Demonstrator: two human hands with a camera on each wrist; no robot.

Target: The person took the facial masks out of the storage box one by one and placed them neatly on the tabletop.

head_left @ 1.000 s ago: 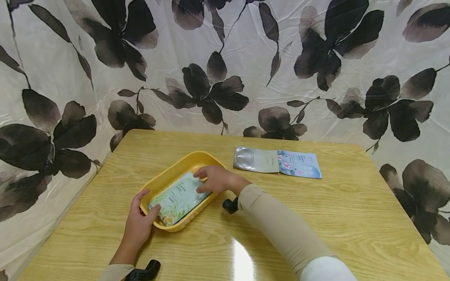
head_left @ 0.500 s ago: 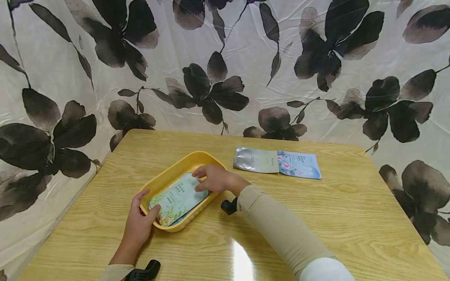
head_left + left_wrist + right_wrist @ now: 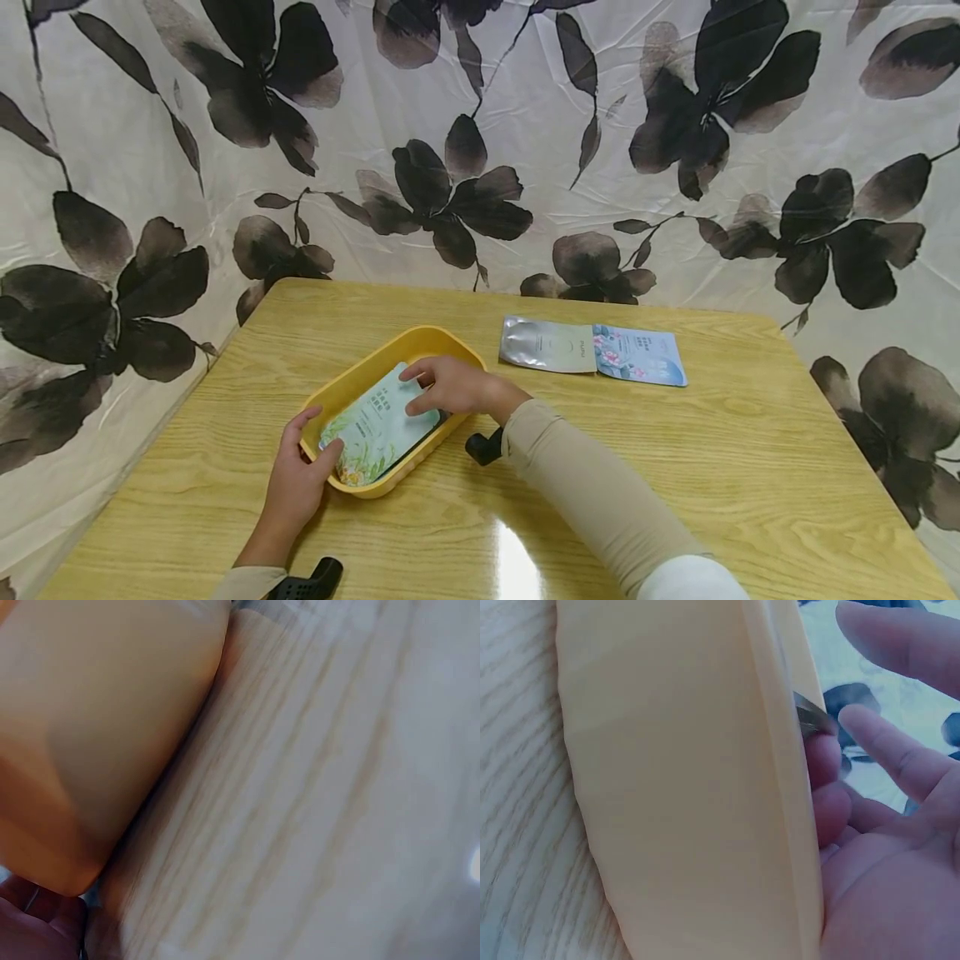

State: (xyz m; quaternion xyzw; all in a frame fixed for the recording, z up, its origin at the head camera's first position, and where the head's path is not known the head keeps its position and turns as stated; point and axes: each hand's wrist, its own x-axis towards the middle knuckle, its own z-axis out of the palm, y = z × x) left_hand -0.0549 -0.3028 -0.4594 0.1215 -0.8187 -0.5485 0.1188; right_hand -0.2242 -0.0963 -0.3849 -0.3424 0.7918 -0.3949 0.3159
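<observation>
With a silver pouch point(image 3: 551, 344) and blue pouch point(image 3: 643, 357) already laid on the desk point(image 3: 675, 467), a green packet point(image 3: 378, 421) is still lying inside the basket point(image 3: 375, 367) the left grip point(image 3: 298, 477) is clasping, though whether the right grip point(image 3: 457, 387) is pinching it I cannot tell.

My head camera looks forward and down over the table point(image 3: 675, 475) from above; my left wrist camera point(image 3: 326, 575) and right wrist camera point(image 3: 484, 448) look very closely at the tray point(image 3: 431, 340); all three share it.
</observation>
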